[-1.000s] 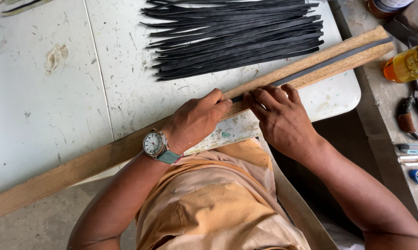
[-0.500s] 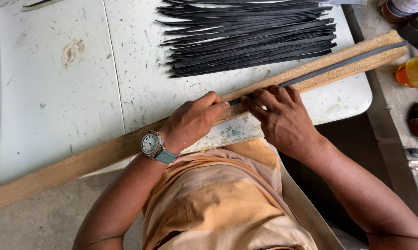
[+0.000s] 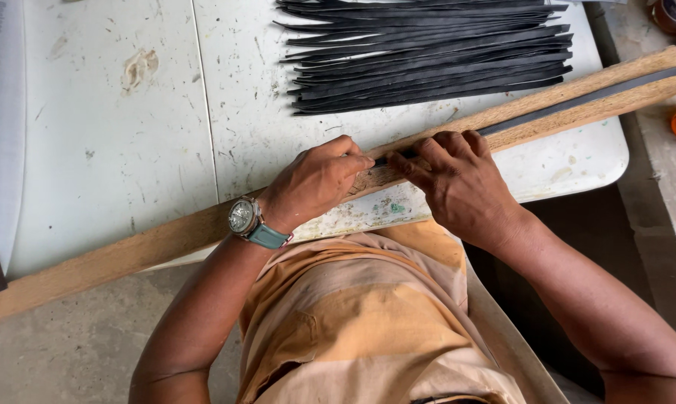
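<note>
One head-worn camera, looking steeply down.
It sits close above the white table [image 3: 128, 150], facing away from the wearer's body, framing the near edge, both forearms and the floor at left.

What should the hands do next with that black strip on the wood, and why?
Probably press the strip's loose near end flat onto the plank. Both the left hand and the right hand meet there, where the strip ends.
</note>
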